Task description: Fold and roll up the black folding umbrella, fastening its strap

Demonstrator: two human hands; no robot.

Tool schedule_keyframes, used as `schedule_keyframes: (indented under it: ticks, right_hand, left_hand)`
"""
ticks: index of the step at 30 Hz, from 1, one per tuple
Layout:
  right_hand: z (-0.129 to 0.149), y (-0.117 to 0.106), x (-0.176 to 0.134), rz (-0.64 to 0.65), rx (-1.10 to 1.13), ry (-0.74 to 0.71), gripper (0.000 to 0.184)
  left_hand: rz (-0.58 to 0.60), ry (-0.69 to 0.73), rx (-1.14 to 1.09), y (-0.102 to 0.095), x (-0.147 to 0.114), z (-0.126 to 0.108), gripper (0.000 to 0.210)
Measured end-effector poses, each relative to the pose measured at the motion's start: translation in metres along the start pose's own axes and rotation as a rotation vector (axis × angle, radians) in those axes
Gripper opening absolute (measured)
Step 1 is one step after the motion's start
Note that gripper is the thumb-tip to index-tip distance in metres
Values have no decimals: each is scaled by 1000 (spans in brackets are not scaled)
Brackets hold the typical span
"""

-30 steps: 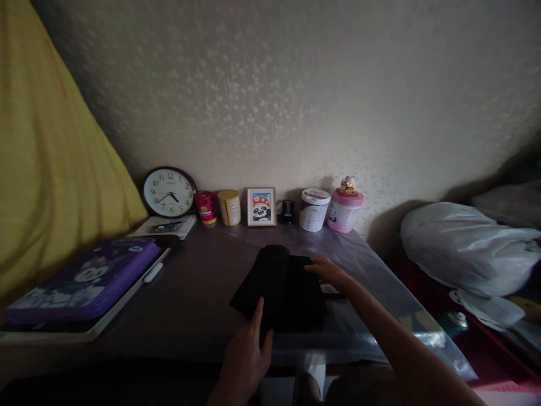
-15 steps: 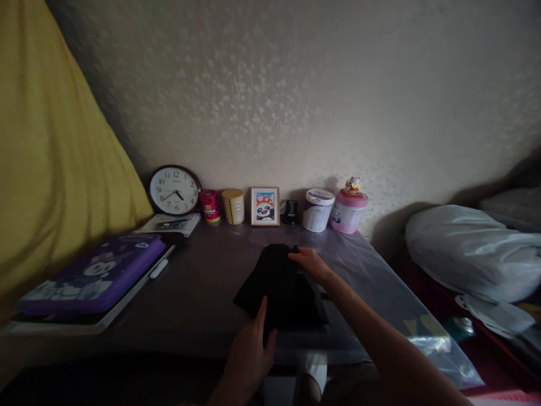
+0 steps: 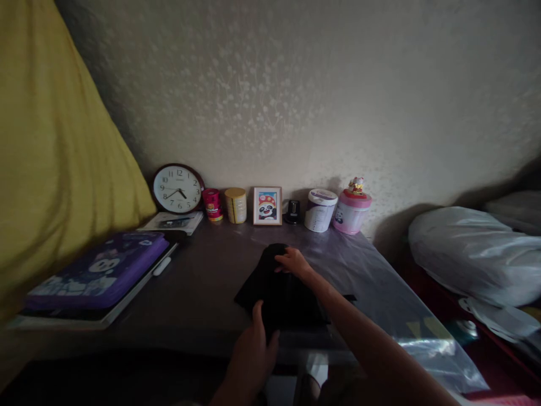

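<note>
A piece of black cloth [image 3: 266,285], perhaps a folded garment, lies on the table in front of me; its folds are lost in the dark. My right hand [image 3: 295,263] is closed on the upper part of the cloth, fingers bent into it. My left hand [image 3: 251,352] is at the near edge of the cloth, with thumb and finger stretched apart and the fingertip against the fabric. A dark strip, seemingly part of the cloth, sticks out past my right forearm.
On the left lie a purple case [image 3: 101,270] and a white pen-like object [image 3: 162,266]. Along the wall stand a clock [image 3: 178,189], a red tin [image 3: 212,204], a yellow-lidded can [image 3: 236,206], a picture frame [image 3: 267,206] and two tubs [image 3: 320,211]. White bags [image 3: 469,254] sit at right.
My right hand has moved left and slightly nearer across the top of the cloth. A dark strip now shows right of my forearm. My left hand has barely shifted.
</note>
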State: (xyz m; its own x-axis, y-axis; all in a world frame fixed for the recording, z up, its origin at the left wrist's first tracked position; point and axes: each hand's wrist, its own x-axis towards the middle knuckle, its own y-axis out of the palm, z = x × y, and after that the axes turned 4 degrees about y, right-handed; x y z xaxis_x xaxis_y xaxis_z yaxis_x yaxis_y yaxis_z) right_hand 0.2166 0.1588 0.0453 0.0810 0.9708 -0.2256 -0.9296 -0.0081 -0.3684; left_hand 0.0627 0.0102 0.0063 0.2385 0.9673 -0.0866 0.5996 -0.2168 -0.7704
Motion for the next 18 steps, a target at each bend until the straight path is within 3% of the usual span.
schedule_keyframes:
  ticks: [3, 5, 10, 13, 15, 18]
  right_hand:
    - [1, 1, -3, 42, -22, -7, 8]
    - [3, 1, -7, 64, -29, -16, 17]
    - [4, 1, -9, 98, -65, -62, 33]
    - [0, 0, -10, 94, -96, -118, 34]
    - [-5, -2, -15, 53, -151, -203, 29]
    - [-19, -6, -28, -59, -355, -531, 20]
  left_hand:
    - [-14, 12, -19, 1, -1, 0, 51]
    - [-23, 29, -44, -1, -2, -2, 50]
    - [21, 170, -167, -8, -1, -3, 68]
    - [55, 164, -136, -9, 1, 1, 68]
    - [52, 165, -129, -8, 3, 3, 66]
    - [41, 166, -133, -6, 5, 5, 64]
